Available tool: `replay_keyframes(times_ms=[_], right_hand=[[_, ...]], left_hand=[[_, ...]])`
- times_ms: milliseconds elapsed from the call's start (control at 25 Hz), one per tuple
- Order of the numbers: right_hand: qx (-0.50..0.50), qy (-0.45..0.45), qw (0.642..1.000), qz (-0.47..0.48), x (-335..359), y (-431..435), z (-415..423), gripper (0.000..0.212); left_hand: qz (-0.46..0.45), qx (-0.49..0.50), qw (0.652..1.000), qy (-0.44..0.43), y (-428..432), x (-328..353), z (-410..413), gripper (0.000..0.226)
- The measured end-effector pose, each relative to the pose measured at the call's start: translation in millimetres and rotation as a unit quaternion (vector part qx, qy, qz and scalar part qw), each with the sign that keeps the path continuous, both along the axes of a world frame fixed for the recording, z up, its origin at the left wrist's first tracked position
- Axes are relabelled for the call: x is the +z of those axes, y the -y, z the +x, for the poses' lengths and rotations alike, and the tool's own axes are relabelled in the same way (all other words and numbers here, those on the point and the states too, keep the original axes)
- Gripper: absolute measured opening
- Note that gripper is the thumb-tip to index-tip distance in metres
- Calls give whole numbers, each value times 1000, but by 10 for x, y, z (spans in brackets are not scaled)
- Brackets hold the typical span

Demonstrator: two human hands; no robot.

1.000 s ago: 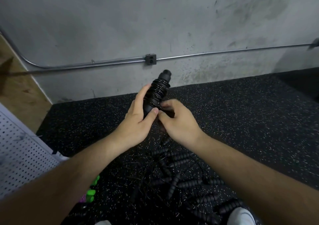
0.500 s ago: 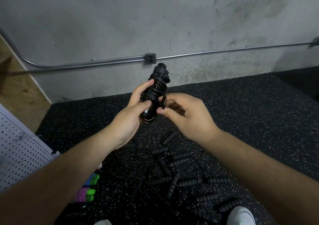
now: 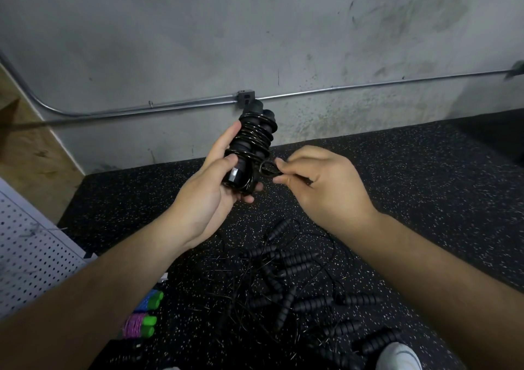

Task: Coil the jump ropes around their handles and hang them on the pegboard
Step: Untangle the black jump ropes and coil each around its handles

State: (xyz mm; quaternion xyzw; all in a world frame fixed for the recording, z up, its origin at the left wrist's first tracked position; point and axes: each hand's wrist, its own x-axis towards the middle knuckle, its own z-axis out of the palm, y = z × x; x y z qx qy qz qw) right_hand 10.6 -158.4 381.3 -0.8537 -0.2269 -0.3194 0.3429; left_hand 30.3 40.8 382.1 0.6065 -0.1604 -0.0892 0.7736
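Over open floor (image 3: 397, 176), left hand (image 3: 209, 199) grips coiled handles (image 3: 252, 145), right hand (image 3: 320, 185) pinches loop (image 3: 268, 169).

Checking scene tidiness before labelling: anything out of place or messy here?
Yes. Uncoiled black jump ropes lie tangled on the floor, handles crossed, cords snarled. On the coiled bundle in the left hand, one cord loop sticks out loose, pinched by the right hand.

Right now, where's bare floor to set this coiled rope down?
Widest bare rubber floor: right of the right hand, up to the wall. Smaller patch between pegboard and left hand. Crowded: loose rope tangle under the coiled rope, green-capped ropes by the pegboard.
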Motion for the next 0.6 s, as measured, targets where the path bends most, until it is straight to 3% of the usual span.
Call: replay_keyframes(times_ms=[280,400,600], right_hand=[[-54,1,992,-112,-112,-50,1,11],[-40,-59,996,-59,-110,-135,-65,2],[-43,-187,977,95,-91,-180,-105,7]], left_hand=[[2,-9,1000,3,60,-16,-22,51],[6,-16,1000,6,91,-34,-18,51],[9,-9,1000,1,109,-41,-18,51]])
